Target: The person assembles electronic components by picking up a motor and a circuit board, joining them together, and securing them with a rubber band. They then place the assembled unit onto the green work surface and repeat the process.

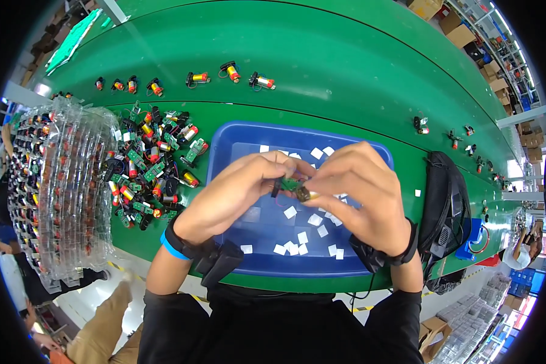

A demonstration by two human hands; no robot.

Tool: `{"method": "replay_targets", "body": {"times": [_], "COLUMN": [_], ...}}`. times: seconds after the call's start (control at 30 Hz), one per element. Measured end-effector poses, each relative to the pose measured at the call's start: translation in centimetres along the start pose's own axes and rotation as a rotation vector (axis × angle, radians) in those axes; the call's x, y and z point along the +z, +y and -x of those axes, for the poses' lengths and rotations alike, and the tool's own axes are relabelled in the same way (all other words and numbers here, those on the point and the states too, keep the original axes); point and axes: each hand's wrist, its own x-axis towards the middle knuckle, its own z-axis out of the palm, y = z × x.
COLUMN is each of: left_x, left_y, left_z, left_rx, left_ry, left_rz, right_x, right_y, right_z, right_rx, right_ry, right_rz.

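Both my hands meet over a blue plastic tray (224,151) and grip one small part between their fingertips. That part is a green circuit board assembly (291,184) with a dark end piece and thin wires hanging off it. My left hand (233,188) pinches its left side, fingers closed. Thumb and fingers of my right hand (364,194) are closed on its right side, by a dark brassy end. Several small white square pieces (290,212) lie scattered in the tray under my hands. Fingers partly hide the assembly.
A heap of similar assemblies (155,164) lies left of the tray, beside stacked clear plastic trays (67,188). More assemblies (229,71) stand along the green belt (340,54). A black bag (443,206) sits at right. Other people are at the far left and right.
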Motion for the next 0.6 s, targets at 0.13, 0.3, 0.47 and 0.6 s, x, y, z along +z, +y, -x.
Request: {"method": "replay_targets", "body": {"times": [0.13,0.3,0.47,0.6], "left_x": [0.5,1.4,0.4,0.9], "left_y": [0.9,0.8,1.3,0.5], "left_z": [0.2,1.5,1.5,1.3], "left_rx": [-0.096,0.069,-0.015,0.13], "left_ry": [-0.031,0.072,0.042,0.068], "left_rz": [0.353,-0.026,-0.187,-0.196], "right_x": [0.8,0.9,0.5,0.5], "right_y": [-0.4,-0.3,0.1,-0.4], "right_z": [0.1,0.1,-0.1,0.2], "right_rx": [-0.119,-0.132,-0.24,-0.224], "right_ry": [0.058,0.106,0.111,0.088], "right_rz": [0.086,0.142,0.171,0.247]}}
